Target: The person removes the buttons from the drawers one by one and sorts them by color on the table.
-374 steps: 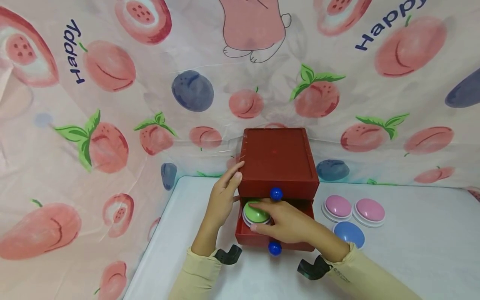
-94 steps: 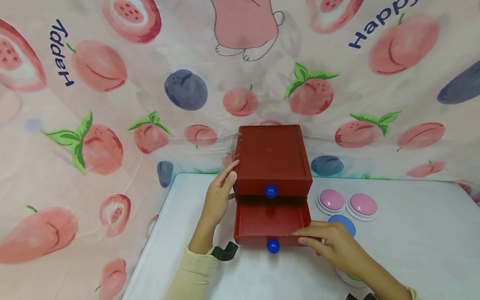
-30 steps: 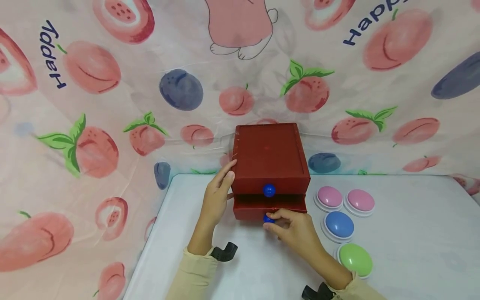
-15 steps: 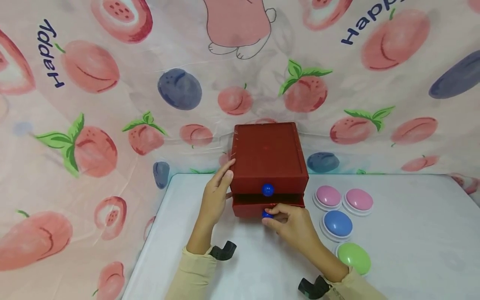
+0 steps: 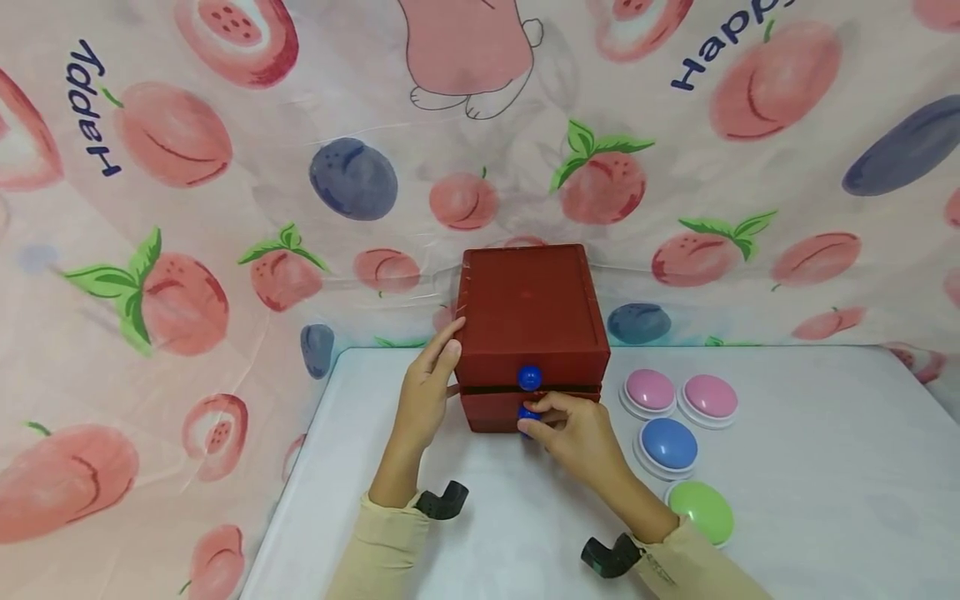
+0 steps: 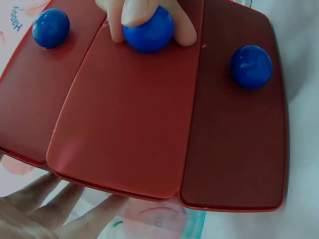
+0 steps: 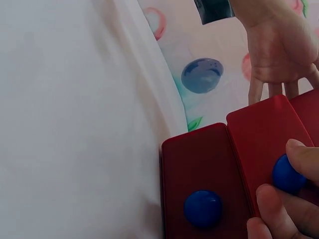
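A red drawer cabinet [image 5: 528, 304] stands at the back of the table. My right hand [image 5: 581, 437] pinches the round blue knob [image 6: 152, 36] of its middle drawer [image 6: 122, 114] between thumb and fingers. That drawer is nearly in, with a thin dark gap above its front. Fingers straight, my left hand [image 5: 422, 400] rests against the cabinet's left side. The top drawer's blue knob [image 5: 529, 377] is free. In the left wrist view, the bottom drawer [image 6: 237, 139] also shows with its own knob [image 6: 251, 67]; the head view hides it.
Right of the cabinet stand two pink dome-topped buttons [image 5: 649, 390] [image 5: 709, 397], a blue one [image 5: 669, 444] and a green one [image 5: 701, 510], close to my right forearm. A fruit-printed cloth [image 5: 375, 292] hangs behind and left of the white table [image 5: 825, 467].
The green button, earlier under my right hand inside the drawer, now sits on the table at right. My right hand has moved to the knob and the drawer has slid inward. My left hand stays.
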Available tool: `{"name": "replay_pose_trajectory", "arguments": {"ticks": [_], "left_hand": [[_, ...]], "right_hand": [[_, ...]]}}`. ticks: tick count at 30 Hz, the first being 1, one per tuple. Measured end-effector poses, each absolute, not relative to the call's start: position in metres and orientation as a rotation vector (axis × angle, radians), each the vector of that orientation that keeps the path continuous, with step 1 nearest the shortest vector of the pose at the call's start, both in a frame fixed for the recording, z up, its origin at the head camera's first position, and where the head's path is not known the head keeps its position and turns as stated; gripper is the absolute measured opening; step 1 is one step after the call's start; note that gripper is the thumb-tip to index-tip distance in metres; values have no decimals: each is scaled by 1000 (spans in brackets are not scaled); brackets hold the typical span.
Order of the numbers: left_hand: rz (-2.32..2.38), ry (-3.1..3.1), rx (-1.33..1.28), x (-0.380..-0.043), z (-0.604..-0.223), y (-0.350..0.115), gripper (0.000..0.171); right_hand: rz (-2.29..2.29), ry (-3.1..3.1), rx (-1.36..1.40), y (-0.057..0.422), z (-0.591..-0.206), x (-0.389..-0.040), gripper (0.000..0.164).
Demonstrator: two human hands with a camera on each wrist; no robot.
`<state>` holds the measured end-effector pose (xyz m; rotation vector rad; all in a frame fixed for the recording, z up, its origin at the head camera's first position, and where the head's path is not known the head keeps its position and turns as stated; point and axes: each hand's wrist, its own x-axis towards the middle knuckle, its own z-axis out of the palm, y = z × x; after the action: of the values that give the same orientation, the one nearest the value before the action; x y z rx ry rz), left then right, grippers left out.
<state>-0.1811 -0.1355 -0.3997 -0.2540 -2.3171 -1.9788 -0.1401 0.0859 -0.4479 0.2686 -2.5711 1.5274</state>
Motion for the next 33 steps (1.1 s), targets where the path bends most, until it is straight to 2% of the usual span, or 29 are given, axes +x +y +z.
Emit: {"name": "replay_pose_trajectory", "arguments": {"ticks": [18, 27, 33], "left_hand": [[-2000, -2306, -268, -181, -401, -136, 42], [-1987, -2312, -265, -180, -400, -138, 41], [-1990, -2312, -274, -181, -401, -137, 41]], "right_hand": [[1577, -2549, 240, 83, -450, -144, 22], [1493, -2545, 541, 98, -466, -125, 45], [1394, -2527, 570, 99, -475, -121, 31]]}}
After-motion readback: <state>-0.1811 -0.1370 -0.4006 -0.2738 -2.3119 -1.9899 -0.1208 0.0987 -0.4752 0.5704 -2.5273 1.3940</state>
